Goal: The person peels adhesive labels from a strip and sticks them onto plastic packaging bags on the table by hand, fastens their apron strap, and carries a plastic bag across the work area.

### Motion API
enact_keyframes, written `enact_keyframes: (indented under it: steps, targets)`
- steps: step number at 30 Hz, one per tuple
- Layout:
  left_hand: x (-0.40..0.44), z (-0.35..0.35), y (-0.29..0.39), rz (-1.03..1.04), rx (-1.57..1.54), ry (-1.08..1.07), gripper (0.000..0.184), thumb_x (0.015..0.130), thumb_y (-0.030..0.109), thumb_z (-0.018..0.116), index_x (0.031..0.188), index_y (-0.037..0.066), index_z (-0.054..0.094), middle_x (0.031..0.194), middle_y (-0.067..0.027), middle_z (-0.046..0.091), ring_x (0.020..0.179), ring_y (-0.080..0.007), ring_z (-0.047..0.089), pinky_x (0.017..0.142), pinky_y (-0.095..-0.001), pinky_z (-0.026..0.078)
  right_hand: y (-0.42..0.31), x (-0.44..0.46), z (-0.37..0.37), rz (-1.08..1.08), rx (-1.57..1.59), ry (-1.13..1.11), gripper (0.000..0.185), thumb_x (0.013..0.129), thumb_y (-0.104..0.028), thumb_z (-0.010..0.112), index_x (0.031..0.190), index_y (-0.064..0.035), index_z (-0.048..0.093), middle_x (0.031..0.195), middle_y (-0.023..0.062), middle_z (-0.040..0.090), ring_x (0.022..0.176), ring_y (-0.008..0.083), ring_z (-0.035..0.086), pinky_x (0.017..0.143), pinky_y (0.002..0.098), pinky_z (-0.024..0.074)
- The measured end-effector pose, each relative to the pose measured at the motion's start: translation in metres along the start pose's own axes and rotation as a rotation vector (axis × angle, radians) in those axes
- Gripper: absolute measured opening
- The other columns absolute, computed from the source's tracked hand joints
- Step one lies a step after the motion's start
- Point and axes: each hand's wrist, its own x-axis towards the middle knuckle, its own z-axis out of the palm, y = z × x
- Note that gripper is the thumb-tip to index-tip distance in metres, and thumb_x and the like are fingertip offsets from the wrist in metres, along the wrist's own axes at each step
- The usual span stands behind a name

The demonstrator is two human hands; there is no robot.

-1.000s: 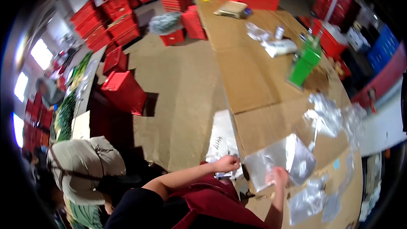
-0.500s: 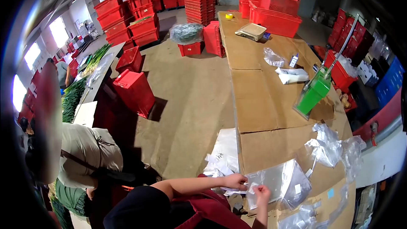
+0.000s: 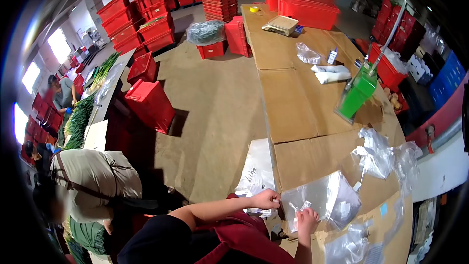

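Note:
My left hand [image 3: 266, 199] is closed at the left edge of a stack of clear plastic bags [image 3: 322, 198]; what its fingers pinch, if anything, is too small to make out. Over the near part of the bags, my right hand [image 3: 307, 219] has its fingers on a small white label [image 3: 305, 206]. Another white label [image 3: 345, 209] lies on the right part of the bags. Crumpled clear plastic [image 3: 349, 244] lies nearer to me, beside a small blue piece [image 3: 383, 209] on the cardboard-covered table [image 3: 298, 161].
A green container [image 3: 358, 93] with metal rods, crumpled film [image 3: 375, 154], a white roll [image 3: 330, 74] and a scale [image 3: 280, 25] stand farther along. Red crates [image 3: 308, 10] are at the far end. A person in a beige top [image 3: 97, 178] bends at the left; others work beyond.
The right hand moved from bare plastic toward the left hand, then slightly back right, and is now on a label. The left hand shifted slightly. The camera view has also shifted.

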Motion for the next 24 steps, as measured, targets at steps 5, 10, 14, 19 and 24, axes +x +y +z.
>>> enact_keyframes:
  steps: [5, 10, 14, 19, 24]
  targets:
    - [0.001, 0.0, -0.007, 0.011, 0.008, 0.004, 0.018, 0.068, 0.017, 0.058, 0.067, 0.0, 0.052, 0.057, -0.014, 0.049, 0.052, -0.0205, 0.05, 0.053, -0.0322, 0.041, 0.018, 0.032, -0.052, 0.878, 1.326, -0.164, 0.014, 0.076, -0.017, 0.063, 0.079, -0.0033, 0.06, 0.083, 0.0049, 0.055, 0.089, 0.0194, 0.05, 0.079, 0.0326, 0.0397]
    - [-0.006, -0.002, 0.0, -0.282, -0.113, 0.024, 0.011, 0.076, 0.012, 0.06, 0.08, 0.003, 0.055, 0.062, -0.0035, 0.053, 0.059, -0.0103, 0.051, 0.054, -0.0255, 0.042, 0.029, 0.063, -0.114, 0.64, 0.341, 0.804, 0.022, 0.086, -0.015, 0.051, 0.102, 0.0007, 0.052, 0.099, 0.014, 0.051, 0.09, 0.026, 0.05, 0.082, 0.0387, 0.0391]
    - [0.001, 0.021, 0.012, 0.003, -0.15, -0.193, 0.02, 0.076, 0.005, 0.062, 0.095, 0.003, 0.054, 0.079, -0.0035, 0.054, 0.069, -0.0083, 0.051, 0.059, -0.0248, 0.043, -0.053, 0.067, -0.085, 0.317, 0.902, -0.224, 0.016, 0.071, -0.01, 0.067, 0.083, -0.003, 0.06, 0.08, 0.0042, 0.059, 0.08, 0.0168, 0.054, 0.074, 0.0291, 0.0413]
    - [0.002, 0.01, 0.017, -0.335, 0.019, -0.178, 0.014, 0.077, 0.005, 0.061, 0.089, 0.0, 0.058, 0.067, 0.0007, 0.055, 0.064, -0.0074, 0.05, 0.058, -0.0236, 0.043, -0.062, 0.055, -0.045, 0.647, 1.19, -0.4, 0.017, 0.07, -0.016, 0.07, 0.071, -0.0049, 0.058, 0.064, 0.0019, 0.057, 0.061, 0.0122, 0.052, 0.062, 0.0275, 0.0415]
    - [-0.006, 0.002, 0.009, -0.294, 0.188, -0.176, 0.017, 0.079, 0.009, 0.06, 0.092, -0.002, 0.059, 0.074, -0.0032, 0.06, 0.064, -0.0075, 0.051, 0.058, -0.0257, 0.044, -0.016, 0.045, -0.023, 0.651, 0.256, -0.108, 0.022, 0.066, -0.027, 0.071, 0.07, -0.0087, 0.059, 0.074, 0.0038, 0.06, 0.068, 0.0175, 0.056, 0.074, 0.0323, 0.0362]
